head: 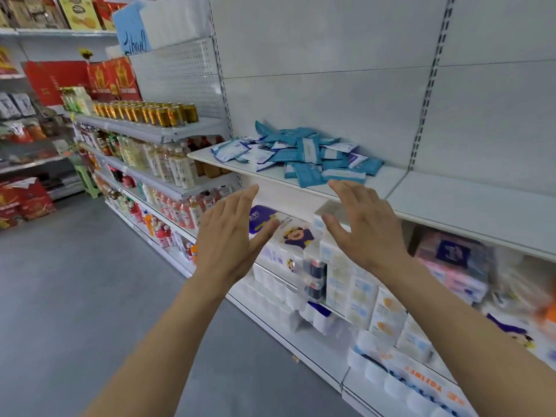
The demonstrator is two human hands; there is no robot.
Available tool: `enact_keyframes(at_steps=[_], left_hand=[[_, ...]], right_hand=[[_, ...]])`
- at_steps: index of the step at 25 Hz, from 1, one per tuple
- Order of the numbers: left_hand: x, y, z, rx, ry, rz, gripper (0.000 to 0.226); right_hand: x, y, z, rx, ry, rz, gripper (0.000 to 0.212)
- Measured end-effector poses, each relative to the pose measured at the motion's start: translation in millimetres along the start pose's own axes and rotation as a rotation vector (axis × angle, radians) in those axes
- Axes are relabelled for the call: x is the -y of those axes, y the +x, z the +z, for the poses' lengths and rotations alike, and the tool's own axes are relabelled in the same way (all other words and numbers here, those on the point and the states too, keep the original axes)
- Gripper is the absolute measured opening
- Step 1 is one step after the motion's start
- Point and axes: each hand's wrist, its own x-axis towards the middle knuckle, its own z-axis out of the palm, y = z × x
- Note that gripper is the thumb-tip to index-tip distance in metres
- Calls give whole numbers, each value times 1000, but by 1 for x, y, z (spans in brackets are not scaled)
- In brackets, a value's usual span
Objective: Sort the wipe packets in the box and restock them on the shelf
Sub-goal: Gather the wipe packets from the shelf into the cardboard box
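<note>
Gold cans (pixel 144 113) line the left upper shelf, bottled drinks (pixel 168 182) fill the tiers below, red boxes (pixel 114 79) stand behind, and tissue packs (pixel 346 284) sit lower right.

Only orange letters reading roughly "YOTIME", upside down, on a tissue pack (pixel 421 383); other print is blurred.

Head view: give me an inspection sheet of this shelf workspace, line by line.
Surface: white shelf, bare to the right of the heap.
Job's things: wipe packets lie in a loose, unsorted heap, teal ones mixed with white-and-blue ones; no box in view.
Clutter: nothing seen on that shelf.
Grips: left hand and right hand open, empty, raised below the shelf edge.
Cables: nothing seen.
Surroundings: tissue packs on lower shelves; gold cans and drink bottles further left; grey floor.
</note>
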Motion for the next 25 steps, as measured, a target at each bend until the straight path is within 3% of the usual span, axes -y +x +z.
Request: enact_keyframes(at_steps=[11, 20, 25], left_hand=[[127, 191, 112, 109, -110, -47, 68], [272, 327, 232, 273, -261, 26, 67], [371, 413, 292, 445, -267, 40, 82]], right_hand=[[-8, 206, 140, 95, 12, 51, 56], [12, 333, 273, 177, -29, 222, 52], [50, 408, 356, 420, -76, 354, 75]])
